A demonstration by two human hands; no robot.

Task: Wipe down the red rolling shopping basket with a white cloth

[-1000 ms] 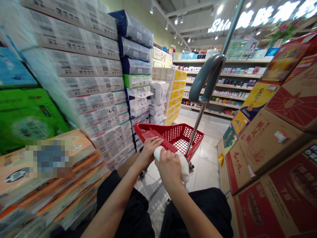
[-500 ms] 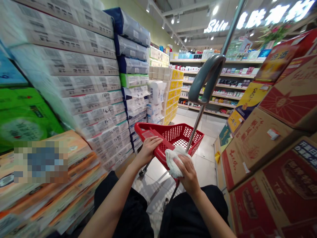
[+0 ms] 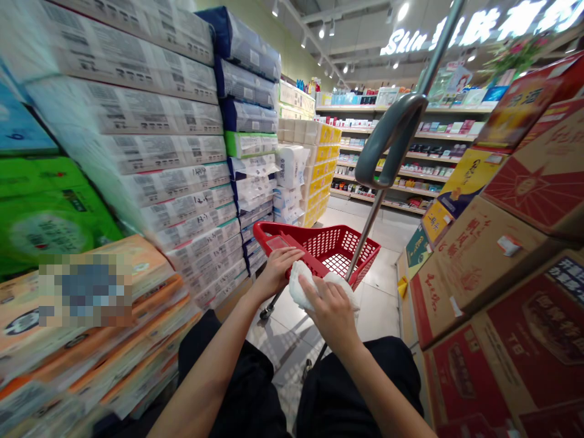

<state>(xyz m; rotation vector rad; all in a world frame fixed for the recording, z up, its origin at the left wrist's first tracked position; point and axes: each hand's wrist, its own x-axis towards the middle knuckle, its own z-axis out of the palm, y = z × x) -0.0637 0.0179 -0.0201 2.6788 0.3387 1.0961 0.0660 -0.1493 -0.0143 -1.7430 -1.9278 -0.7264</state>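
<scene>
A red plastic rolling shopping basket (image 3: 367, 258) with perforated walls stands tilted on the floor in front of my knees. My left hand (image 3: 279, 267) grips its near red rim, fingers laid over the top beside a flat panel. In my right hand (image 3: 332, 307) is a crumpled white cloth (image 3: 298, 287), pressed against the same rim just right of my left hand. The cloth covers that part of the rim. A metal pole with a grey loop handle (image 3: 365, 161) rises from the basket and leans to the upper right.
Tall stacks of wrapped tissue packs (image 3: 182, 152) rise on the left, with orange packs (image 3: 150, 286) close by. Cardboard cartons (image 3: 483, 255) are piled on the right. Shelves of small boxed goods (image 3: 447, 128) stand at the back. A basket wheel (image 3: 265, 313) rests on the tiled floor.
My right hand and the cloth have slid left along the rim, closer to my left hand. My left hand keeps its place on the rim. The view has shifted slightly.
</scene>
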